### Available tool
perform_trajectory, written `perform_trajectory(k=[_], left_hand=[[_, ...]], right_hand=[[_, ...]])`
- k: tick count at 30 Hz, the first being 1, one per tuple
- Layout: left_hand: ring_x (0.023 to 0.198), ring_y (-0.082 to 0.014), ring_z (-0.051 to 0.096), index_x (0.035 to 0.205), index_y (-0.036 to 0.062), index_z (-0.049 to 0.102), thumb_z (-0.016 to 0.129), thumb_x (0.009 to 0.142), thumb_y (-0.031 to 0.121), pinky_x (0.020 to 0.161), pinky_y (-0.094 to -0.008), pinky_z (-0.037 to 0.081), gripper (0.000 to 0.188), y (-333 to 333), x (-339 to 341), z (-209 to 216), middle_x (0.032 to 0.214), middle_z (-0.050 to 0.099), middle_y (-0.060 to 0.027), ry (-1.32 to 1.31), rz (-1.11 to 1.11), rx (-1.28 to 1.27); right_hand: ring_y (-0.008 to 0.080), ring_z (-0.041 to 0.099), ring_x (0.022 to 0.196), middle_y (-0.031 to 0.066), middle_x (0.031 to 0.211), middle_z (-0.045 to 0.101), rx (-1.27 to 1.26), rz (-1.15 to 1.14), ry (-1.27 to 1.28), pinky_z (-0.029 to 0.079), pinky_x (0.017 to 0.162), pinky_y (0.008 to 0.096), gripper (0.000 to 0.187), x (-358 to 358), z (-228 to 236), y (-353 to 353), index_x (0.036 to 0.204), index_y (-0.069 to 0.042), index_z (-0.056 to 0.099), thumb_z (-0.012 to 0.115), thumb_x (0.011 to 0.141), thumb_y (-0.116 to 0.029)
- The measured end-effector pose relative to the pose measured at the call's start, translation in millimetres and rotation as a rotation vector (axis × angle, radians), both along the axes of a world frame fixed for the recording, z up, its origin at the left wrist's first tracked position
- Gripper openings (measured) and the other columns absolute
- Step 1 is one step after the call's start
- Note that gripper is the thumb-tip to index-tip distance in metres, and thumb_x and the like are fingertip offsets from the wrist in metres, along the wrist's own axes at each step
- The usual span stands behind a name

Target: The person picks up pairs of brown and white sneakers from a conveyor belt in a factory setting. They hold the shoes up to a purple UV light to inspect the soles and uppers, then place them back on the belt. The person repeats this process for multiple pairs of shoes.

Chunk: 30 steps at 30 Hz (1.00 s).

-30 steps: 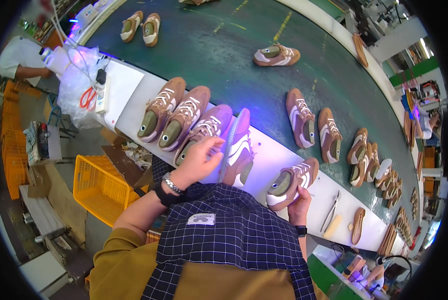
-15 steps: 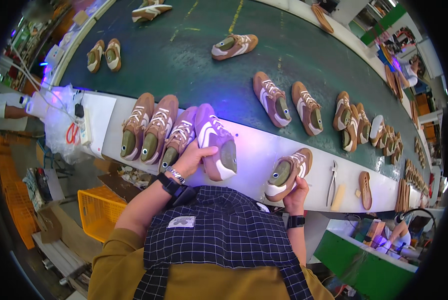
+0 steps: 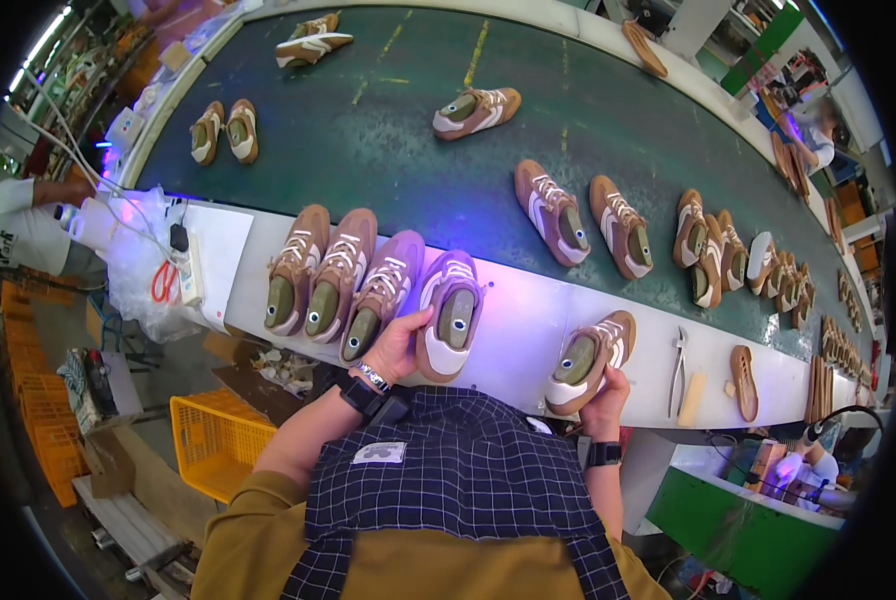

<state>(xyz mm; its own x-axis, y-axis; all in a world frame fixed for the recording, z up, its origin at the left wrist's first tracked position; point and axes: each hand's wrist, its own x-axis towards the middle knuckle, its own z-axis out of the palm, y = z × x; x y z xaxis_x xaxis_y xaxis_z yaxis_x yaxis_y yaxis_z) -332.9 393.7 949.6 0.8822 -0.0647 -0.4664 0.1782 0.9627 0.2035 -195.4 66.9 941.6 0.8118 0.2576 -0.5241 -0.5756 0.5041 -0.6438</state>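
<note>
My left hand (image 3: 396, 352) grips the heel side of a brown sneaker (image 3: 450, 328) with white stripes and an olive last in it. This shoe is toe away from me, at the right end of a row. Just left of it stand three matching sneakers (image 3: 340, 262) on the white ledge. Farther right, my right hand (image 3: 604, 404) is closed round the side of another such sneaker (image 3: 608, 345), which is turned with its toe to the far right. Fingers of both hands are partly hidden by the shoes.
Beyond the ledge (image 3: 528, 300), a green conveyor belt (image 3: 368, 130) carries several more sneakers. To the right lie pincers (image 3: 678, 372), a cream block (image 3: 692, 400) and a tan sole (image 3: 744, 384). A yellow crate (image 3: 218, 440) stands low at left. Other people work at both sides.
The sneaker in my left hand has turned from showing its striped side to showing its top opening. My right hand still holds its sneaker. The whole view has shifted slightly.
</note>
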Motion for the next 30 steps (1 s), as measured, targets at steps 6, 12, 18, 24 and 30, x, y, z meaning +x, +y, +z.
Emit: perform_trajectory(k=[6, 12, 18, 24, 30], left_hand=[[0.100, -0.0227, 0.060, 0.119, 0.0009, 0.051, 0.053, 0.090, 0.028, 0.093, -0.0377, 0.046, 0.040, 2, -2, 6, 0.111, 0.061, -0.0122, -0.046, 0.033, -0.043], [0.101, -0.0230, 0.060, 0.123, 0.0036, 0.048, 0.055, 0.089, 0.025, 0.093, -0.0395, 0.046, 0.040, -1, -9, 8, 0.113, 0.060, -0.0120, -0.075, 0.094, -0.132], [0.100, -0.0196, 0.058, 0.120, -0.0004, 0.050, 0.046, 0.094, 0.024, 0.094, -0.0350, 0.044, 0.036, -8, -26, -9, 0.114, 0.058, -0.0116, 0.139, 0.069, 0.177], [0.107, -0.0199, 0.053, 0.108, -0.0016, 0.060, 0.046, 0.091, 0.011, 0.094, -0.0324, 0.040, 0.026, 23, -69, 62, 0.108, 0.058, -0.0102, 0.061, -0.079, 1.338], [0.095, -0.0262, 0.060, 0.108, -0.0030, 0.059, 0.047, 0.090, 0.017, 0.084, -0.0341, 0.045, 0.029, 59, -73, 48, 0.108, 0.060, -0.0163, 0.417, 0.051, 1.762]], right_hand=[[0.0263, 0.056, 0.104, 0.0109, 0.112, 0.060, 0.001, 0.003, 0.004, 0.041, 0.096, 0.0391, 0.042, 1, -3, 1, 0.116, -0.001, 0.052, 0.056, 0.078, -0.019], [0.0251, 0.054, 0.109, 0.0097, 0.117, 0.057, -0.021, 0.021, -0.009, 0.038, 0.100, 0.0383, 0.046, 2, 13, 9, 0.121, -0.002, 0.050, 0.055, 0.077, -0.016], [0.0266, 0.051, 0.114, 0.0104, 0.122, 0.055, -0.048, 0.119, 0.010, 0.037, 0.101, 0.0408, 0.049, 4, 30, 10, 0.124, -0.003, 0.048, 0.055, 0.078, -0.020], [0.0269, 0.051, 0.114, 0.0095, 0.122, 0.054, -0.107, 0.150, 0.049, 0.038, 0.100, 0.0422, 0.049, 9, 47, 24, 0.124, -0.005, 0.047, 0.054, 0.079, -0.022], [0.0259, 0.052, 0.111, 0.0086, 0.120, 0.055, -0.040, 0.197, 0.037, 0.040, 0.098, 0.0402, 0.048, 19, 38, 31, 0.124, -0.005, 0.048, 0.054, 0.080, -0.021]])
